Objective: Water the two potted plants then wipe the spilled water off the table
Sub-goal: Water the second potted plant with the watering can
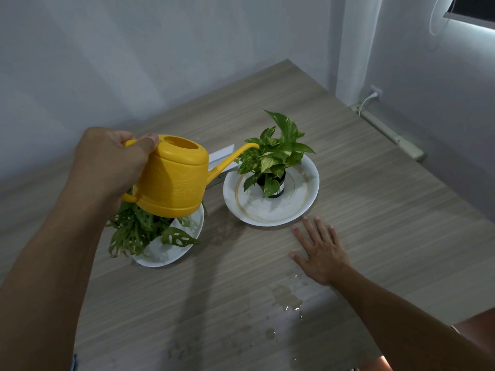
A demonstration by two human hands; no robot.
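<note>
Left hand (112,162) fingers grip yellow can (174,180), hiding left plant's pot; right hand (318,250) flat, empty.

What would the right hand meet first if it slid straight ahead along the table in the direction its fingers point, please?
Most likely the rim of the white plate under the pothos plant; the right hand lies flat, fingertips apparently just short of that rim.
</note>
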